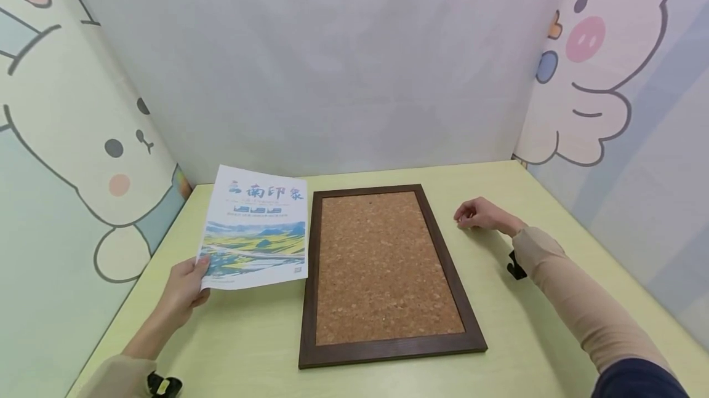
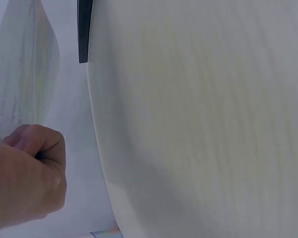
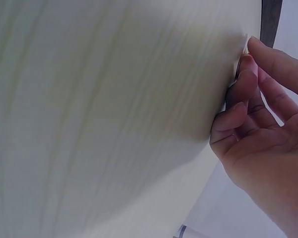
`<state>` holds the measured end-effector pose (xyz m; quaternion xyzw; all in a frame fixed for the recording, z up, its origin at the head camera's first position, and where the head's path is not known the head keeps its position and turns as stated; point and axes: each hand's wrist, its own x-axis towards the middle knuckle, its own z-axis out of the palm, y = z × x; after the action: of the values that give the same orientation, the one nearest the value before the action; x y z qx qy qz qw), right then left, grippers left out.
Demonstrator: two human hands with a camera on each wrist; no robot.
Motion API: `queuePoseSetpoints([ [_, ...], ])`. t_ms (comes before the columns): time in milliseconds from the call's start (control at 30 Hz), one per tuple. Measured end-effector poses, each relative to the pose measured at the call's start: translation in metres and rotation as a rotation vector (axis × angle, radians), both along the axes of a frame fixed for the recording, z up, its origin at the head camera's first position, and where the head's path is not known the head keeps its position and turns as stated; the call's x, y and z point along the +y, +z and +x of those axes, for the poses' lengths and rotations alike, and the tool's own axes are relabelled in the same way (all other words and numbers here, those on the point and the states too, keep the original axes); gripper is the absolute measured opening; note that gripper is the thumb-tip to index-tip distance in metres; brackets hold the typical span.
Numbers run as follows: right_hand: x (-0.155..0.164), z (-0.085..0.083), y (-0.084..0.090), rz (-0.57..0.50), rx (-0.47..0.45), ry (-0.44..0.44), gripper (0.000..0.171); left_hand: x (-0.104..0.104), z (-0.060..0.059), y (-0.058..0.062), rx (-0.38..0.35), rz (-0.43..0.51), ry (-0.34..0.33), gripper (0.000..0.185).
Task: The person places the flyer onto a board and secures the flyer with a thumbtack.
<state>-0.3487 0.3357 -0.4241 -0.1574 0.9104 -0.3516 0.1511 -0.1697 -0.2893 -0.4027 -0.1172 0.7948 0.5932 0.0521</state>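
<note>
The left hand (image 1: 180,290) pinched a poster (image 1: 255,229) by its lower corner. The right hand (image 1: 479,213), loosely curled and holding nothing, rested on the table (image 1: 554,201) at three o'clock of the corkboard (image 1: 382,269); only the right wrist view showed its fingertips (image 3: 246,67) touching the tabletop.

Right hand (image 3: 268,144), fingers curled, touches the table (image 3: 104,114).

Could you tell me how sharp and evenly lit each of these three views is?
Head view: sharp and softly lit, with faint shadows under the poster and beside the cork board; the walls bow from wide-angle distortion. Left wrist view: the left hand is blurred and the table looks washed out. Right wrist view: the right hand is fairly clear, casting a soft shadow on the tabletop.
</note>
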Motion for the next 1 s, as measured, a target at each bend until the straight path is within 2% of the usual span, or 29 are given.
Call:
queuePoseSetpoints([
  [433,0.000,0.004,0.000,-0.010,0.006,-0.016,0.020,0.023,-0.002,0.007,0.024,0.041,-0.002,0.057],
  [733,0.001,0.002,-0.002,-0.018,0.025,0.002,0.018,0.041,-0.002,0.012,0.022,0.059,0.034,0.056],
  [1000,0.001,0.000,-0.003,-0.004,0.045,0.000,0.015,0.057,-0.002,0.011,0.042,0.062,0.048,0.054],
])
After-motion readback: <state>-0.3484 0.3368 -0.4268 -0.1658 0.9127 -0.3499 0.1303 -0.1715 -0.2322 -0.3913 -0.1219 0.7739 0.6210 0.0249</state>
